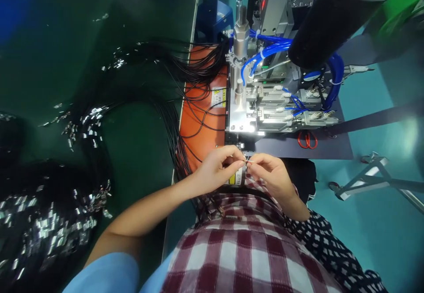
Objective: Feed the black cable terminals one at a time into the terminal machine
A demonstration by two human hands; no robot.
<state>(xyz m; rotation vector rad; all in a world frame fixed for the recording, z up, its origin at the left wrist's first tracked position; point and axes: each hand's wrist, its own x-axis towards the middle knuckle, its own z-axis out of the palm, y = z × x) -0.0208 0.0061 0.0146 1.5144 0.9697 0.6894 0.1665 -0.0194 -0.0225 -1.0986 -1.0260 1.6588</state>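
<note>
My left hand [224, 165] and my right hand [272, 174] meet in front of my checked apron, close to the near edge of the machine. Thumb and fingertips are pinched on each hand. Between them sits a small thin pale piece [249, 161], too tiny to name; the fingers cover part of it. Just beyond the hands stands the metal machine [243, 118] with cylinders and blue air tubes [276, 47]. Black cables [170, 129] run past my left forearm onto the orange surface [195, 123].
On the dark green table [139, 14] at the left lie bundled cables with shiny metal ends [94, 118] and a large cable heap [43, 226]. Red-handled scissors [307, 140] lie right of my hands. A black cylinder [326, 28] hangs overhead. A blue stool [215, 19] stands behind.
</note>
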